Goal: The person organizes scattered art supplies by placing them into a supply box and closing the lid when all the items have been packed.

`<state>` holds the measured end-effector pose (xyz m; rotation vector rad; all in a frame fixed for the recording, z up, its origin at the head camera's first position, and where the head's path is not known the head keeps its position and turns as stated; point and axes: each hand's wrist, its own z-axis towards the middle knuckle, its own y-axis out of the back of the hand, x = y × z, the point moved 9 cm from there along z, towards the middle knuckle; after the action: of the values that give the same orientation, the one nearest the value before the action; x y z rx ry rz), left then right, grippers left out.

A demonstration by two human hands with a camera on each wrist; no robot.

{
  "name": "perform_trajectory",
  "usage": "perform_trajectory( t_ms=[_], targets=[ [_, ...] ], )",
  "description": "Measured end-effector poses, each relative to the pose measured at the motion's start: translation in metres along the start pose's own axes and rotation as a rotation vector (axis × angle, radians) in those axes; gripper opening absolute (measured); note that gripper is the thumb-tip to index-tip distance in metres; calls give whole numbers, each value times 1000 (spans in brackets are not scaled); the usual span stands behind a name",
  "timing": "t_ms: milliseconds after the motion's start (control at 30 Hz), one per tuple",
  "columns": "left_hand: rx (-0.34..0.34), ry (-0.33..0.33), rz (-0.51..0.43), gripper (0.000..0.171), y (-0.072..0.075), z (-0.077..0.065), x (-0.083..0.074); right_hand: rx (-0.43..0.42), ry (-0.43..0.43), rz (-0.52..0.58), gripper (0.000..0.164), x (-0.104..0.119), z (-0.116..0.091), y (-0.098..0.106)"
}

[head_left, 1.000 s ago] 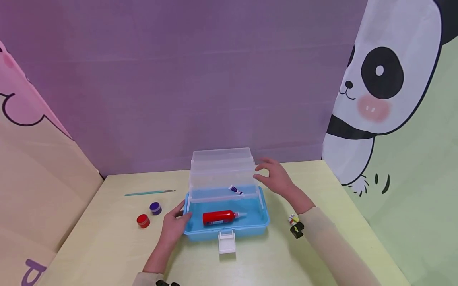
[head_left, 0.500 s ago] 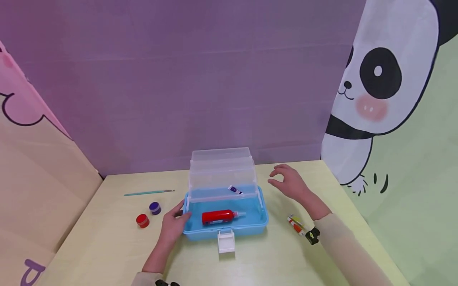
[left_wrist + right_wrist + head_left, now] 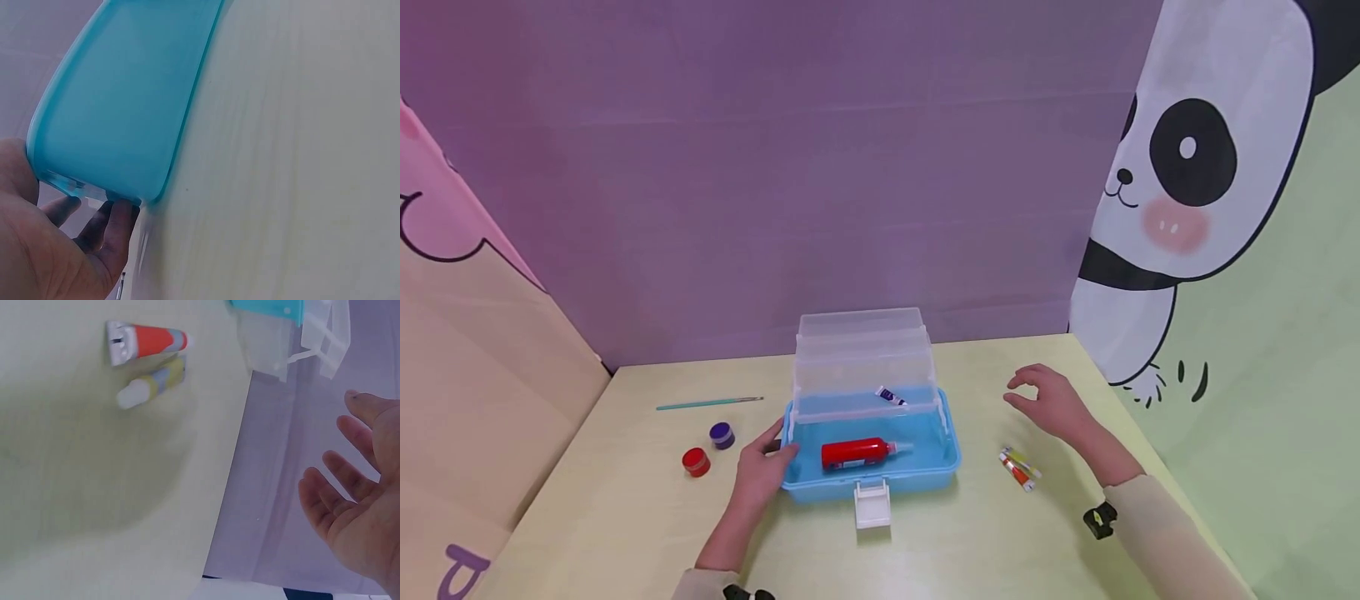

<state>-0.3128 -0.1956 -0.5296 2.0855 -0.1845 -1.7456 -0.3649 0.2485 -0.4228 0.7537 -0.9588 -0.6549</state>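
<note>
Two tubes (image 3: 1017, 472), lower right of frame, now fully uncovered | my right hand (image 3: 1051, 402), fingers loosely curved, free, has drawn away from the blue box (image 3: 917, 483) | my left hand (image 3: 760, 471) grips that box, lower centre.

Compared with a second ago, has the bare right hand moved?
Yes: in the head view, the right hand has moved rightward, away from the blue plastic box with the open translucent lid.

Soft shadows fall on the bright table (image 3: 617, 517); the 2 wrist views look dimmer.
</note>
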Motion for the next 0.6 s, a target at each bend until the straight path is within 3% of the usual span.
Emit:
perform_trajectory(
  t_ms=[233,600],
  targets=[
    [-1,6,-7,60,0,1,2,28,8,-22,13,-12,-23,-1],
    [13,8,-11,61,-1,1,2,207,-65,-62,12,-20,-53,-12]
  ],
)
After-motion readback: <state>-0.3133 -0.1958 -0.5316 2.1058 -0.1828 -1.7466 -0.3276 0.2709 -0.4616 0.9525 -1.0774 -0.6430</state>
